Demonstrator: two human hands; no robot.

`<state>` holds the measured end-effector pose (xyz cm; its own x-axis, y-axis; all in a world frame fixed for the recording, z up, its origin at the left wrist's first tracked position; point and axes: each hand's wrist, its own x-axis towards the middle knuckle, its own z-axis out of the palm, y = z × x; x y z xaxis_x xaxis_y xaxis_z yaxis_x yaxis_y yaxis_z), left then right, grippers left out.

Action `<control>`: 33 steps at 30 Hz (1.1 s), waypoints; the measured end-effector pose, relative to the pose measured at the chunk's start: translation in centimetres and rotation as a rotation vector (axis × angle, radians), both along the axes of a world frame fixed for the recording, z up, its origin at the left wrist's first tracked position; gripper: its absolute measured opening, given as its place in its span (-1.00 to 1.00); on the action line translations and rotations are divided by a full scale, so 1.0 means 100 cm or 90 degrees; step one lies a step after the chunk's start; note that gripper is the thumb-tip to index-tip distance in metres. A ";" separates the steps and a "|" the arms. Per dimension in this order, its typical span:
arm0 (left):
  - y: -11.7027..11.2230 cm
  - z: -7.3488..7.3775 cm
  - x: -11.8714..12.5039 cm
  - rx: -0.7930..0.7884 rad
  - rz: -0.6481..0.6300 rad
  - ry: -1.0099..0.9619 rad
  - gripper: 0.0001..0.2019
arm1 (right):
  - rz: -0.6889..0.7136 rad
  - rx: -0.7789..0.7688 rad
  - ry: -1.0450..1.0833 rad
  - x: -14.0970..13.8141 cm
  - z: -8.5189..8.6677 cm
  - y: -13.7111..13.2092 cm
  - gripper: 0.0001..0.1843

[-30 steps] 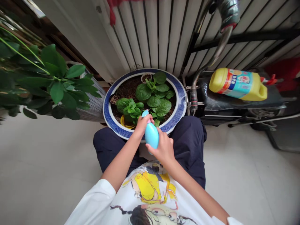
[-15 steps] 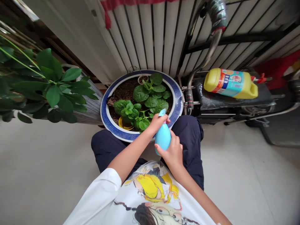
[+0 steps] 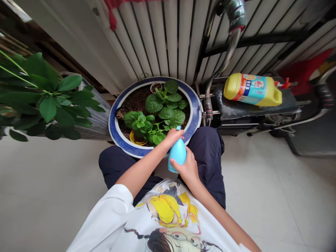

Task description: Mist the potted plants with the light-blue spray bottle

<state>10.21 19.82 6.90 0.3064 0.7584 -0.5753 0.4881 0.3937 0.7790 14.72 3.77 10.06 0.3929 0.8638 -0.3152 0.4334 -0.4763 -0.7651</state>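
I hold a light blue spray bottle (image 3: 177,154) in front of me, over my knees. My right hand (image 3: 187,168) grips its body from below and the right. My left hand (image 3: 172,135) is closed over the bottle's top, which points at the plants. Just beyond stands a round blue-and-white planter (image 3: 194,120) filled with dark soil and broad green leafy plants (image 3: 164,110). A small yellow dish (image 3: 137,141) lies at the planter's near inner edge.
A large leafy plant (image 3: 49,105) stands in a ribbed grey pot at the left. A yellow jug (image 3: 252,89) lies on a black bicycle rack (image 3: 249,108) at the right. White vertical railings (image 3: 168,38) rise behind the planter. Pale tiled floor (image 3: 275,196) surrounds me.
The bottle and both hands drifted a little to the right along the planter's near rim, uncovering leaves at its front. The view shifted slightly, so everything else sits further left.
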 end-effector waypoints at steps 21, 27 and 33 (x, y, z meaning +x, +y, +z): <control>0.019 0.009 0.015 0.067 -0.098 0.111 -0.75 | -0.054 0.049 0.047 -0.005 -0.021 0.017 -0.09; 0.008 0.037 0.001 0.082 -0.140 -0.092 -0.64 | -0.072 0.139 0.108 0.003 -0.021 0.008 -0.09; -0.030 0.056 -0.049 -0.055 -0.216 -0.215 -0.09 | -0.057 0.287 0.235 0.024 -0.024 -0.011 -0.10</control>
